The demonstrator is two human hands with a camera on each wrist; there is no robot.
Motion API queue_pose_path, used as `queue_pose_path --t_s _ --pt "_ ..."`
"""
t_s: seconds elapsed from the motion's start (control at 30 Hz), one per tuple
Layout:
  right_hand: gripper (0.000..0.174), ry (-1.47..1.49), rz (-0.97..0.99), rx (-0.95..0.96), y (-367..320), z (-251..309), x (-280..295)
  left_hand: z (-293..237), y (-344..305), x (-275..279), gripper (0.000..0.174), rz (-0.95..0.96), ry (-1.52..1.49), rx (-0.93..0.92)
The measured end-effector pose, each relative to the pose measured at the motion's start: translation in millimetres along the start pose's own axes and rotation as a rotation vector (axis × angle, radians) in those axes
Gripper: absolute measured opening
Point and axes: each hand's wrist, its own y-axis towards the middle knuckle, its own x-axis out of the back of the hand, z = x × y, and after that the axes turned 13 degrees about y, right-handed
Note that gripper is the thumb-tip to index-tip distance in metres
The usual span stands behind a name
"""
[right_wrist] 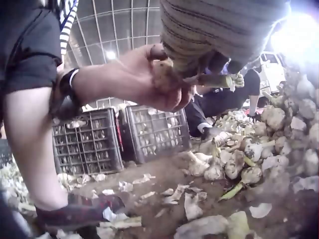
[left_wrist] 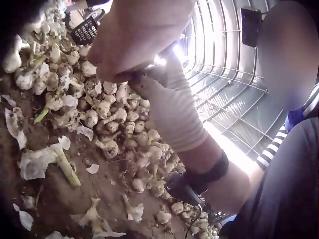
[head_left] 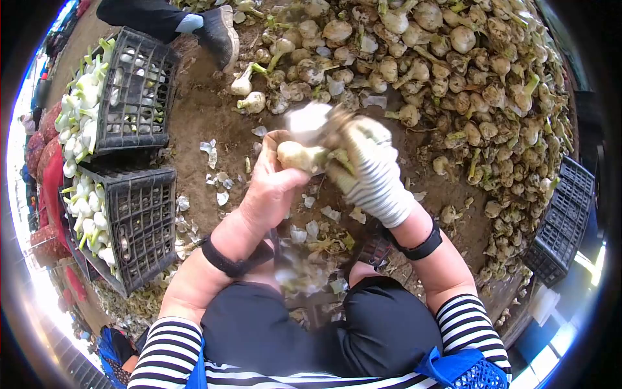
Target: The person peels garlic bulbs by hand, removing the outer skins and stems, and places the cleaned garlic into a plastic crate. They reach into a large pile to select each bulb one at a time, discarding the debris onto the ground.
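My bare left hand grips a garlic bulb, its pale round end turned toward my thumb. The right hand wears a white knit glove with thin grey stripes, and its curled fingers pinch the bulb's stem side. In the right wrist view a cut green stem pokes out below the glove. A blurred brown and white flap, like garlic skin, shows just beyond the fingers. From the left wrist, the bulb is hidden behind the bare hand.
A big heap of unpeeled garlic spreads ahead and right. Two black crates of cleaned garlic stand at the left, another crate at the right. Skin scraps litter the dirt floor. Another person's shoe is at the upper left.
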Motion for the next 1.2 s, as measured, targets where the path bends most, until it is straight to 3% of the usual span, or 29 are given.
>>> queue_pose_path --t_s 0.03,0.1,0.3,0.43,0.53,0.6,0.63,0.7,0.77,0.83,0.87,0.9,0.97,1.0,1.07,1.17,1.2 --pt "0.066 -0.035 0.007 0.145 -0.7 2.8 -0.6 -0.5 -0.8 -4.5 0.056 0.007 0.02 0.034" --pt "0.063 -0.096 0.042 0.216 -7.0 -10.7 -7.4 3.6 -1.7 -6.4 0.056 0.01 0.038 0.076" --pt "0.058 -0.158 0.147 0.142 -12.2 -11.1 -12.9 14.1 -1.1 -3.3 0.056 0.014 0.237 0.084" --pt "0.057 -0.266 0.162 0.211 -13.2 -14.4 -14.7 12.2 -1.5 -3.5 0.059 -0.016 0.422 0.069" --pt "0.057 -0.295 0.184 0.201 -13.6 -15.8 -15.9 7.6 1.4 0.8 0.044 -0.049 0.641 -0.009" --pt "0.058 -0.291 0.161 0.176 -14.2 -12.6 -17.5 5.4 5.7 13.4 0.036 -0.033 0.215 0.43" --pt "0.058 -0.293 0.162 0.18 -13.3 -11.7 -17.6 5.7 8.2 16.7 0.036 -0.032 0.213 0.426" --pt "0.058 -0.259 -0.017 0.196 -11.2 -10.0 -17.6 7.6 12.0 23.8 0.042 0.078 -0.123 0.607" --pt "0.058 -0.301 -0.01 0.161 -8.0 -0.6 -12.6 8.0 9.2 25.3 0.043 0.184 -0.19 0.584" --pt "0.057 1.304 -0.292 -0.403 1.6 19.5 -7.2 3.5 3.6 6.8 0.045 0.02 0.006 0.236" --pt "0.061 1.278 -0.331 -0.726 -8.5 9.3 -14.1 -0.9 1.8 5.0 0.051 0.041 -0.024 0.195" --pt "0.064 1.52 -0.509 -0.737 -13.9 -11.2 -29.1 0.9 0.5 4.3 0.051 0.044 -0.024 0.193" --pt "0.063 1.686 -0.532 -0.847 -12.3 -5.7 -35.4 7.9 0.0 1.5 0.054 0.034 0.146 -0.059" --pt "0.063 1.685 -0.534 -0.849 -11.6 0.3 -34.3 6.8 -0.1 -1.7 0.057 0.018 0.153 -0.066" --pt "0.054 1.53 -0.331 -0.828 -8.7 15.1 -30.4 6.6 -1.5 -3.5 0.056 0.0 0.183 -0.086" --pt "0.046 1.338 -0.34 -0.804 -11.6 13.3 -39.3 8.8 -1.2 -4.7 0.055 -0.03 0.265 -0.111" --pt "0.037 1.324 -0.375 -0.795 -11.2 14.8 -41.2 10.0 -1.7 -4.5 0.054 -0.042 0.318 -0.107"
